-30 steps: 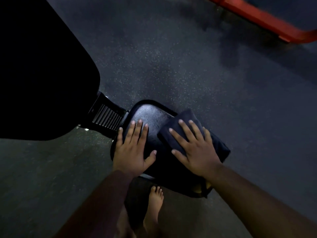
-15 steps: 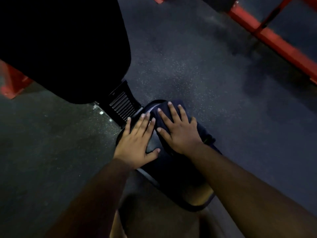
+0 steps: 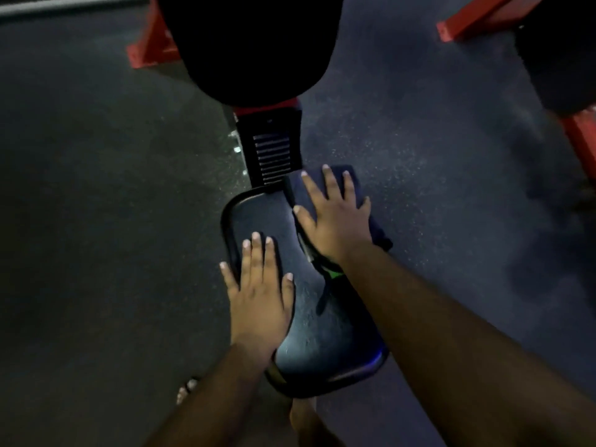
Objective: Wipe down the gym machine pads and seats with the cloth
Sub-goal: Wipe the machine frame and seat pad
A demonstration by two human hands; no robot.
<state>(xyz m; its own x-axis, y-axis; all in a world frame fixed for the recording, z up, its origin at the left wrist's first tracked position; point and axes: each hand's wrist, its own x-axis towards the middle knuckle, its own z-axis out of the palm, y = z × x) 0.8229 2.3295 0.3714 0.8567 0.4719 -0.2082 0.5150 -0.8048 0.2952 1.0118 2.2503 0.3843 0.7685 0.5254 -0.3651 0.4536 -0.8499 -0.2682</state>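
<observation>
**Two flat hands on the seat pad, cloth under the right**

Nearest to us, at the bottom edge, we see bare toes on the dark floor to the left of the left forearm, and part of another foot below the seat's near rim. Both forearms reach up from the bottom of the view.

The black seat pad lies between them, its glossy surface catching a little light near the front edge. Our left hand rests on the pad's left side, palm down, fingers spread and straight, holding nothing; its little finger hangs over the left rim. Our right hand lies farther on, at the pad's far right corner, also flat and open with the fingers splayed. It presses on a folded dark blue cloth, which sits on the far right part of the seat and hangs past the right edge. The fingers do not curl around the cloth; the palm simply bears down on it. A small green and white bit shows by the right wrist; we cannot tell what it is.

Beyond the seat, a black ribbed bracket joins it to the machine, just left of the cloth. Above that hangs a large black back pad, very dark, which hides the frame behind it. Red frame parts stand on the speckled rubber floor at the far left, and more red steel at the far right, beside another dark pad.
</observation>
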